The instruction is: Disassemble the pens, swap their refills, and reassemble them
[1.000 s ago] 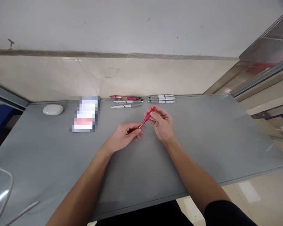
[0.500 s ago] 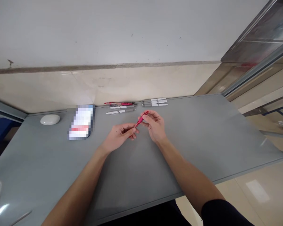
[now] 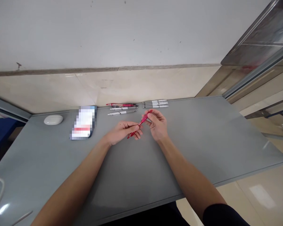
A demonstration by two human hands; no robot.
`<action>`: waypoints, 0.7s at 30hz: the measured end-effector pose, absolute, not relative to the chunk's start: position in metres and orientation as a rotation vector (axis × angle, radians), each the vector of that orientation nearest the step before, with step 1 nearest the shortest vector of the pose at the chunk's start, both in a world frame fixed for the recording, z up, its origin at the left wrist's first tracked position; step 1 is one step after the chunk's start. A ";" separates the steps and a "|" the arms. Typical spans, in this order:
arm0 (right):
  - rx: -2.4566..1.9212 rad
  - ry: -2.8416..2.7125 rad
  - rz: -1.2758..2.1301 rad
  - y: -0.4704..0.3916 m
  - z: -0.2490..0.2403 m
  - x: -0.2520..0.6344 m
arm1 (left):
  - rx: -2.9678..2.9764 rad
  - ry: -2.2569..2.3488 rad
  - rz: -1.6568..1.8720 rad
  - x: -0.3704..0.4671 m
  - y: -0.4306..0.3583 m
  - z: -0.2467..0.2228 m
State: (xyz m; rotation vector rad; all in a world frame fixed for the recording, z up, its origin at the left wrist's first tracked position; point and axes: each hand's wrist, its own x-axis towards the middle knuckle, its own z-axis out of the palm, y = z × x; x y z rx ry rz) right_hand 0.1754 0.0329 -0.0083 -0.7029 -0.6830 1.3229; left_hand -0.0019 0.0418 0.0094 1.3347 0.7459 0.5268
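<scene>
A red pen (image 3: 143,119) is held slantwise between my two hands above the grey table, its upper end toward the right. My left hand (image 3: 124,131) pinches its lower part between thumb and fingers, with the lower end sticking out below. Around the upper part, the thumb and fingers of my right hand (image 3: 158,125) are closed. Behind my hands, another red pen (image 3: 121,105) lies near the wall, beside white-and-grey pens (image 3: 122,112). Several more white-and-grey pens (image 3: 155,103) lie side by side to the right of these.
On the left of the grey table (image 3: 202,141) lie a phone (image 3: 83,122) with a blurred screen and a white rounded case-like object (image 3: 53,119). A pale cable (image 3: 1,188) is at the lower left. The wall (image 3: 151,83) runs along the table's back edge.
The lower end of the red pen now shows below my left hand, where it was hidden before. Both hands still grip the pen. The view has shifted slightly.
</scene>
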 end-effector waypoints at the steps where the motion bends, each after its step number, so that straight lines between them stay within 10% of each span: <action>1: -0.681 -0.678 1.339 0.033 -0.009 0.176 | 1.301 0.722 0.512 -0.002 0.043 0.009; 21: -0.623 -0.718 1.483 0.034 -0.012 0.174 | 1.215 0.654 0.512 -0.005 0.040 -0.003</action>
